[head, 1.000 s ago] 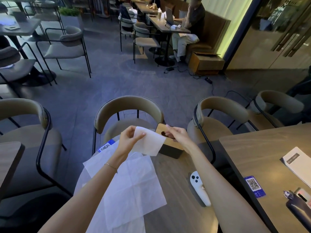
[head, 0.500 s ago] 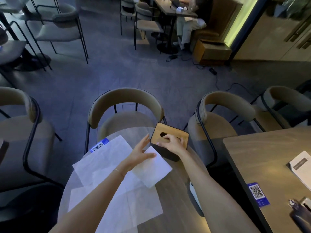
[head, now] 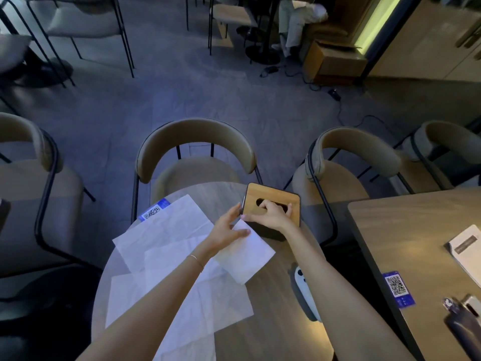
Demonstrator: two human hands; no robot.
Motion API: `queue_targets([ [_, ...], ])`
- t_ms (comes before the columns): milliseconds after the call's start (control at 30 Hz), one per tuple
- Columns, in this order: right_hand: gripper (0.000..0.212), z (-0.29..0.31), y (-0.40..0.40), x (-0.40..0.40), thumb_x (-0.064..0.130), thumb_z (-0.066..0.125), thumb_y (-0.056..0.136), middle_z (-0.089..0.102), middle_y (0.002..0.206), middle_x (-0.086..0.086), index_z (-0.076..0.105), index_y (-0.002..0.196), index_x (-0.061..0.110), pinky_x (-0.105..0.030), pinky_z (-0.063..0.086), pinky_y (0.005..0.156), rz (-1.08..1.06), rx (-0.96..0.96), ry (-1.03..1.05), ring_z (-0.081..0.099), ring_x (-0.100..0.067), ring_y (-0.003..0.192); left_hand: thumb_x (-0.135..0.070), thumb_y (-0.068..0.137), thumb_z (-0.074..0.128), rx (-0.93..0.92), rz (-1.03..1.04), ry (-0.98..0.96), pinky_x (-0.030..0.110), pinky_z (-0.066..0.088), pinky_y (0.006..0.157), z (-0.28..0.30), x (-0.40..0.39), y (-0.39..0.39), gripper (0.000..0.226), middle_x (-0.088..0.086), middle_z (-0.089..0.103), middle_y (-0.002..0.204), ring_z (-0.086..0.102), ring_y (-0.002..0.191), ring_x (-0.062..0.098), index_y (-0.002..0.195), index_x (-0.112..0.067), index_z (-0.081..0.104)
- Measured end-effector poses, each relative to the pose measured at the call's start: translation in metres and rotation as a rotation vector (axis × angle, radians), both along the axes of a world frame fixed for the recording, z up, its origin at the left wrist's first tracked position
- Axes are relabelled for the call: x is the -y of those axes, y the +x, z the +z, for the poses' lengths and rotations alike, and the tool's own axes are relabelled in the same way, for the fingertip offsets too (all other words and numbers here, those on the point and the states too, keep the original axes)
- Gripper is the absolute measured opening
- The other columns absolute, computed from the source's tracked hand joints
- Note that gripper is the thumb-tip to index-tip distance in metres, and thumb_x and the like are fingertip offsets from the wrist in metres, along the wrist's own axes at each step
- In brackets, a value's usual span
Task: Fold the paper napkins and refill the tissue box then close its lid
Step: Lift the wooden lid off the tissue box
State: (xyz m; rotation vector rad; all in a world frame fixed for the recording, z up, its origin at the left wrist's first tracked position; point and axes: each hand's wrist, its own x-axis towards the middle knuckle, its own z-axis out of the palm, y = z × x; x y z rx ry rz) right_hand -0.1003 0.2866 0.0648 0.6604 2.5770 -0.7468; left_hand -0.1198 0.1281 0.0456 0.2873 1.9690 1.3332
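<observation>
A black tissue box [head: 270,233] with a wooden lid [head: 276,198] stands at the far edge of the round table [head: 273,321]. My right hand [head: 270,214] lies on the lid, fingers curled into its oval slot and thumb at the lid's near-left edge. My left hand [head: 227,227] rests flat, fingers spread, on a folded white napkin [head: 247,254] lying just in front of the box; its fingertips touch the box's left side. Several unfolded white napkins [head: 169,235] lie spread over the left half of the table.
A white controller [head: 304,290] lies on the table under my right forearm. Beige chairs [head: 195,142] ring the table's far side. A second table [head: 411,230] at right carries a QR sticker [head: 397,287], a booklet [head: 468,251] and a dark pouch [head: 463,321].
The folded napkin came down from in front of me onto the table, with my left hand pressing it. My right hand moved onto the box lid and hooked into its slot.
</observation>
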Motion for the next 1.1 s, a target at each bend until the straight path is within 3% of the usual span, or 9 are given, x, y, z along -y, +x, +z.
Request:
queue_targets([
  [200,0.077,0.009,0.001,0.007,0.069,0.055,0.079,0.048,0.145,-0.003,0.045,0.137,0.019,-0.052,-0.009,0.119,-0.037,-0.004,-0.095,0.029,-0.025,0.144,-0.025,0.090,0.063,-0.003,-0.027,-0.009,0.041,0.033,0.113,-0.001,0.005,0.004,0.068,0.001,0.035,0.153,0.039,0.137,0.024,0.148,-0.028,0.027],
  [367,0.063,0.027,-0.014,0.029,0.060,0.064,0.078,0.056,0.122,0.002,0.052,0.124,0.018,-0.051,0.018,0.118,-0.033,-0.189,-0.165,0.045,-0.025,0.129,-0.023,0.091,0.061,0.012,-0.084,0.005,0.038,0.039,0.105,0.001,-0.003,0.009,0.060,0.005,0.045,0.144,0.050,0.121,0.020,0.143,-0.022,0.033],
  [467,0.057,0.035,-0.028,0.043,0.048,0.070,0.079,0.056,0.122,-0.002,0.052,0.121,0.013,-0.042,0.037,0.106,0.070,-0.302,-0.122,0.048,-0.020,0.116,-0.024,0.090,0.061,0.029,-0.095,0.020,0.030,0.043,0.094,0.000,-0.005,0.013,0.059,0.001,0.048,0.134,0.051,0.109,0.015,0.142,-0.022,0.035],
  [533,0.057,0.037,-0.041,0.052,0.041,0.071,0.080,0.054,0.124,-0.007,0.052,0.122,0.009,-0.038,0.042,0.098,0.197,-0.329,-0.061,0.048,-0.022,0.116,-0.025,0.090,0.063,0.062,-0.046,0.010,0.032,0.041,0.098,-0.002,0.001,0.009,0.058,-0.004,0.047,0.128,0.050,0.114,0.016,0.142,-0.021,0.038],
  [633,0.054,0.030,-0.063,0.067,0.036,0.070,0.081,0.053,0.126,-0.010,0.053,0.122,0.006,-0.039,0.042,0.094,0.403,-0.262,0.045,0.048,-0.027,0.118,-0.028,0.086,0.066,0.097,0.050,-0.021,0.038,0.040,0.105,-0.011,0.015,-0.004,0.051,0.001,0.054,0.133,0.050,0.125,0.022,0.133,-0.017,0.050],
  [700,0.045,0.020,-0.075,0.078,0.033,0.070,0.080,0.055,0.120,-0.012,0.055,0.111,0.005,-0.039,0.044,0.084,0.498,-0.202,0.095,0.049,-0.029,0.115,-0.025,0.084,0.068,0.117,0.128,-0.015,0.036,0.045,0.099,-0.014,0.024,-0.012,0.043,0.007,0.060,0.128,0.055,0.121,0.024,0.123,-0.010,0.058],
  [800,0.038,0.001,-0.085,0.090,0.029,0.071,0.077,0.056,0.117,-0.014,0.056,0.102,0.004,-0.036,0.041,0.072,0.566,-0.131,0.146,0.052,-0.032,0.110,-0.019,0.079,0.073,0.194,0.241,0.029,0.044,0.047,0.102,-0.024,0.036,-0.021,0.036,0.011,0.062,0.123,0.057,0.118,0.029,0.113,-0.008,0.064],
  [967,0.040,-0.027,-0.090,0.093,0.023,0.068,0.080,0.060,0.118,-0.019,0.062,0.111,-0.001,-0.038,0.048,0.078,0.545,0.026,0.192,0.058,-0.034,0.111,-0.027,0.074,0.077,0.326,0.204,-0.017,0.048,0.048,0.103,-0.041,0.048,-0.025,0.045,0.015,0.059,0.125,0.058,0.115,0.031,0.112,-0.007,0.063],
  [1100,0.046,-0.038,-0.088,0.086,0.023,0.067,0.085,0.043,0.135,-0.017,0.055,0.122,-0.002,-0.040,0.046,0.089,0.556,0.083,0.226,0.049,-0.034,0.121,-0.021,0.081,0.073,0.363,0.237,-0.014,0.044,0.050,0.100,-0.047,0.048,-0.025,0.042,0.014,0.058,0.126,0.057,0.116,0.032,0.119,-0.011,0.059],
])
